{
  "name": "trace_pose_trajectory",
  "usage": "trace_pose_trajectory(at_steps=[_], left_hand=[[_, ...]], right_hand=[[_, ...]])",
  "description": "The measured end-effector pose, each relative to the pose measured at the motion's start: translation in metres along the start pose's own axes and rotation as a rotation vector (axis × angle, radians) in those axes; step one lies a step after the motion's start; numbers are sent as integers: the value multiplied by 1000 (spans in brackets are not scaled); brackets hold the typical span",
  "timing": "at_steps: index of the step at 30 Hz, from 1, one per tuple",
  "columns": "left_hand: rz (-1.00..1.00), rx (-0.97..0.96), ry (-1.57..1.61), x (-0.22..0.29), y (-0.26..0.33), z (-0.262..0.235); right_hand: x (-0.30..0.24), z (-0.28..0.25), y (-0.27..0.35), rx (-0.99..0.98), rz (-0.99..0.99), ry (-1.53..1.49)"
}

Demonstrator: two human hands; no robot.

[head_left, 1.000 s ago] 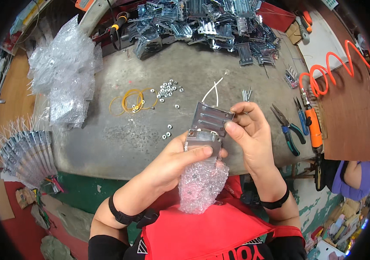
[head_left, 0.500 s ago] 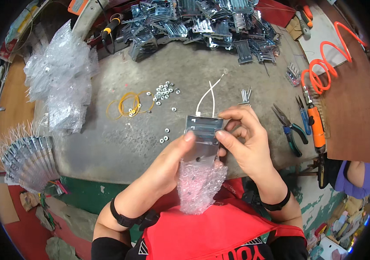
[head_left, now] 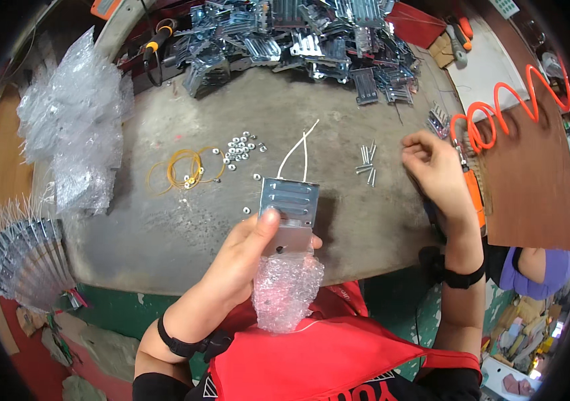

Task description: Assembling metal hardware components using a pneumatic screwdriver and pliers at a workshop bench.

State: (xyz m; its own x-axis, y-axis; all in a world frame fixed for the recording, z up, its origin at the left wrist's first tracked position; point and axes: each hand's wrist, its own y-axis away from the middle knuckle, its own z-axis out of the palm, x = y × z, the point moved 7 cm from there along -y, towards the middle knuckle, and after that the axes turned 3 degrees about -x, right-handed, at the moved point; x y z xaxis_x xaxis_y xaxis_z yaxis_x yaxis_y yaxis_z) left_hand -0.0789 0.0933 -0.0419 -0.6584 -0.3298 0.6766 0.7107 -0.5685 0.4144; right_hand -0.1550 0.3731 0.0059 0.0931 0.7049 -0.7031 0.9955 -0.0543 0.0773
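Left hand (head_left: pixel 248 257) grips slotted zinc-plated steel bracket (head_left: pixel 289 204) with bubble-wrap sleeve (head_left: pixel 285 291). Right hand (head_left: pixel 435 167), loosely curled, empty, reaches near small steel bolts (head_left: pixel 367 164); picking one likely needs a fine pinch.

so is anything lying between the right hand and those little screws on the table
Nothing visible does. The right hand hovers just right of the small cluster of screws, with only bare grey table between them. The left hand holds the slotted metal plate and bubble wrap nearer the body, off that path.
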Motion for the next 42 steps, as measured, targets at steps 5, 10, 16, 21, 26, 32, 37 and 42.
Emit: trace_pose_trajectory(at_steps=[5, 10, 16, 21, 26, 32, 37, 42], left_hand=[[51, 59, 44, 4, 2, -4], [75, 64, -14, 5, 2, -8], [80, 161, -37, 4, 0, -6], [52, 62, -73, 5, 2, -7], [66, 131, -57, 8, 6, -9], [70, 130, -65, 9, 9, -8], [104, 128, -72, 10, 19, -15], [113, 212, -31, 10, 35, -30]], right_hand=[[38, -40, -21, 302, -48, 308], [78, -73, -32, 463, -21, 466], [69, -73, -62, 438, -73, 645], [88, -80, -83, 187, 141, 621], [21, -61, -57, 283, -331, 533], [-87, 16, -20, -91, -800, 456], [-114, 75, -11, -294, -1123, 585], [-90, 30, -32, 52, -677, 387]])
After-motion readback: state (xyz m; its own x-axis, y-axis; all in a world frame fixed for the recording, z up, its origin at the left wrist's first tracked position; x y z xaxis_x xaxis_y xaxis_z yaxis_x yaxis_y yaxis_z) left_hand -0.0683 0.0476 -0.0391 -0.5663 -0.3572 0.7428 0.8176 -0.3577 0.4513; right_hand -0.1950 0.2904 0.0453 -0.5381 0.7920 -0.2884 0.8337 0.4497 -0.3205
